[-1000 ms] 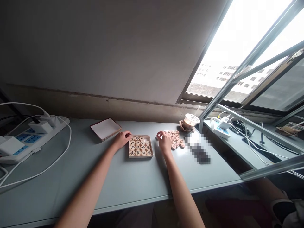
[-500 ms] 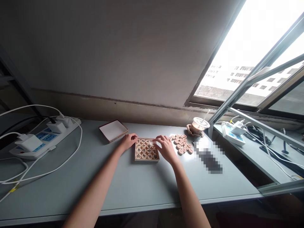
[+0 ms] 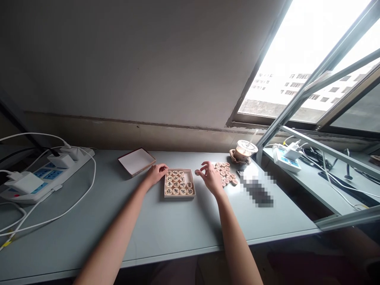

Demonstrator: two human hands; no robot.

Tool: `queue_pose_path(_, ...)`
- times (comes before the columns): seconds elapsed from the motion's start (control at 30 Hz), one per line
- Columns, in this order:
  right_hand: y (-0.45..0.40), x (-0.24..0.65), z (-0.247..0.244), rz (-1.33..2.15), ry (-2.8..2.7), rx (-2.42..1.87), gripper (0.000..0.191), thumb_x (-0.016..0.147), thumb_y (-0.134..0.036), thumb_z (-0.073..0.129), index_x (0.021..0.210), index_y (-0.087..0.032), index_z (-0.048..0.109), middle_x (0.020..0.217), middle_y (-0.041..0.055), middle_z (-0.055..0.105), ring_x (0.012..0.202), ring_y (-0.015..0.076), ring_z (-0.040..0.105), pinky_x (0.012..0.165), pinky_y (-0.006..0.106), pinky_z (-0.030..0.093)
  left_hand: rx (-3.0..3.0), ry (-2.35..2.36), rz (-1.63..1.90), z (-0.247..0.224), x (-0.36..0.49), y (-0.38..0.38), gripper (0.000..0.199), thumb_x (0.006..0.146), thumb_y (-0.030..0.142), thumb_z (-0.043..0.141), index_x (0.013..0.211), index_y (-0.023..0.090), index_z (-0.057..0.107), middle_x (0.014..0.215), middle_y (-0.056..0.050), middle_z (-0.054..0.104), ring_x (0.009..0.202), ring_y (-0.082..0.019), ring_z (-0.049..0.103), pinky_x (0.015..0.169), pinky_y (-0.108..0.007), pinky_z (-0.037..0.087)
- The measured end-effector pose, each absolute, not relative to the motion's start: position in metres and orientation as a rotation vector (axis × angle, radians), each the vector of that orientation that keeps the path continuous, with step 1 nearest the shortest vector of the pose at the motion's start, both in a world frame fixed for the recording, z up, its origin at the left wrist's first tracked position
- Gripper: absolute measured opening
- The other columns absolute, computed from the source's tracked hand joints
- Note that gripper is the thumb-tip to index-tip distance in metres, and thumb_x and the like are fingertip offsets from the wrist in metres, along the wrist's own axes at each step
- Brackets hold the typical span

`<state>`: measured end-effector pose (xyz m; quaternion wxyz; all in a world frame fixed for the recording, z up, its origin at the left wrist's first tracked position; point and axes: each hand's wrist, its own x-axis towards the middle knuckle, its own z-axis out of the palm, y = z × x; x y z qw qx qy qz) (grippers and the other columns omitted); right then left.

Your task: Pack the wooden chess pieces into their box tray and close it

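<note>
A shallow white box (image 3: 179, 196) holds several round wooden pieces with dark characters, and a gap shows at its upper right. My left hand (image 3: 156, 174) is at the box's upper left corner, fingers closed on its edge. Right of the box, my right hand (image 3: 210, 177) pinches one round piece (image 3: 197, 172) between thumb and finger, apart from the box. Beyond this hand lies a group of round pieces with reddish characters (image 3: 234, 181), partly hidden by the hand. The box lid (image 3: 136, 161) lies with its white inside up at the back left.
A lidded cup with a straw (image 3: 246, 149) stands in a holder at the back right, near a pixelated dark object (image 3: 258, 194). Power strips with plugs and white cables are at far left (image 3: 52, 174) and far right (image 3: 286, 158). A metal frame rises at right.
My right hand has moved from over the box to its right side, with a piece in its fingers. A gap now shows in the box's upper right. The view has shifted slightly.
</note>
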<state>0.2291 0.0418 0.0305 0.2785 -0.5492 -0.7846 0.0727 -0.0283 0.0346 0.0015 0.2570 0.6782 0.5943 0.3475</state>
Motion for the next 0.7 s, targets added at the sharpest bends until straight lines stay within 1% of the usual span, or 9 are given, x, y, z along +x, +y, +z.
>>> queue_pose_path(0.07, 0.047, 0.238, 0.024, 0.184, -2.065, -1.601, 0.023, 0.086, -0.038, 0.046, 0.101, -0.021, 0.049, 0.09, 0.0037, 0.065, 0.082, 0.0196, 0.058, 0.074, 0.032, 0.036, 1.845, 1.609, 0.943, 0.001, -0.029, 0.035, 0.029, 0.078, 0.037, 0.045, 0.083, 0.015, 0.064, 0.08, -0.004, 0.067, 0.076, -0.018, 0.059, 0.067, -0.025, 0.042)
queue_pose_path(0.13, 0.05, 0.243, 0.019, 0.058, -2.046, -1.71, 0.022, 0.085, -0.036, 0.047, 0.097, -0.019, 0.051, 0.092, 0.0075, 0.062, 0.09, 0.0232, 0.056, 0.075, 0.033, 0.035, 1.846, 1.599, 0.945, 0.001, -0.029, 0.035, 0.028, 0.078, 0.036, 0.045, 0.082, 0.015, 0.064, 0.081, -0.004, 0.067, 0.076, -0.017, 0.059, 0.067, -0.024, 0.042)
queue_pose_path(0.2, 0.052, 0.245, 0.015, -0.066, -2.057, -1.728, 0.021, 0.084, -0.035, 0.048, 0.097, -0.019, 0.052, 0.095, 0.0089, 0.06, 0.094, 0.0244, 0.053, 0.076, 0.033, 0.035, 1.849, 1.602, 0.946, 0.001, -0.029, 0.035, 0.027, 0.078, 0.035, 0.046, 0.082, 0.015, 0.064, 0.081, -0.004, 0.067, 0.076, -0.017, 0.059, 0.067, -0.024, 0.042)
queue_pose_path(0.33, 0.056, 0.248, 0.011, -0.155, -2.135, -1.703, 0.015, 0.083, -0.026, 0.049, 0.097, -0.021, 0.054, 0.097, 0.0085, 0.057, 0.093, 0.024, 0.052, 0.074, 0.033, 0.035, 1.861, 1.602, 0.944, -0.001, -0.029, 0.035, 0.027, 0.079, 0.035, 0.045, 0.083, 0.015, 0.064, 0.081, -0.004, 0.067, 0.075, -0.017, 0.059, 0.067, -0.024, 0.041)
queue_pose_path(0.4, 0.06, 0.254, 0.012, -0.185, -2.01, -1.797, 0.018, 0.082, -0.024, 0.051, 0.099, -0.018, 0.053, 0.098, 0.0104, 0.056, 0.091, 0.0242, 0.052, 0.074, 0.033, 0.036, 1.863, 1.603, 0.948, -0.002, -0.029, 0.036, 0.027, 0.079, 0.035, 0.045, 0.083, 0.015, 0.064, 0.079, -0.004, 0.067, 0.073, -0.016, 0.059, 0.066, -0.024, 0.041)
queue_pose_path(0.47, 0.063, 0.259, 0.015, -0.112, -1.901, -1.813, 0.023, 0.081, -0.026, 0.052, 0.102, -0.016, 0.051, 0.099, 0.0102, 0.054, 0.088, 0.023, 0.052, 0.072, 0.032, 0.038, 1.864, 1.612, 0.953, -0.002, -0.03, 0.036, 0.027, 0.078, 0.035, 0.046, 0.082, 0.015, 0.064, 0.078, -0.004, 0.067, 0.071, -0.016, 0.058, 0.065, -0.024, 0.041)
queue_pose_path(0.57, 0.058, 0.256, 0.023, 0.125, -2.04, -1.539, 0.021, 0.085, -0.033, 0.049, 0.101, -0.019, 0.053, 0.095, 0.0054, 0.055, 0.085, 0.0187, 0.053, 0.072, 0.029, 0.039, 1.848, 1.602, 0.966, -0.002, -0.029, 0.036, 0.026, 0.078, 0.035, 0.046, 0.081, 0.016, 0.064, 0.079, -0.004, 0.067, 0.073, -0.016, 0.058, 0.066, -0.024, 0.041)
queue_pose_path(0.63, 0.046, 0.242, 0.028, 0.19, -2.181, -1.345, 0.018, 0.087, -0.036, 0.048, 0.096, -0.023, 0.057, 0.094, 0.0029, 0.056, 0.088, 0.0176, 0.052, 0.076, 0.029, 0.039, 1.829, 1.592, 0.974, -0.002, -0.028, 0.035, 0.026, 0.078, 0.035, 0.046, 0.081, 0.016, 0.063, 0.08, -0.004, 0.067, 0.074, -0.017, 0.059, 0.066, -0.024, 0.041)
queue_pose_path(0.7, 0.031, 0.225, 0.032, 0.188, -2.364, -1.132, 0.018, 0.088, -0.039, 0.048, 0.086, -0.027, 0.061, 0.095, 0.0003, 0.057, 0.094, 0.0177, 0.051, 0.083, 0.03, 0.036, 1.803, 1.579, 0.981, -0.002, -0.028, 0.035, 0.026, 0.078, 0.035, 0.046, 0.08, 0.016, 0.063, 0.08, -0.004, 0.067, 0.076, -0.017, 0.059, 0.066, -0.024, 0.041)
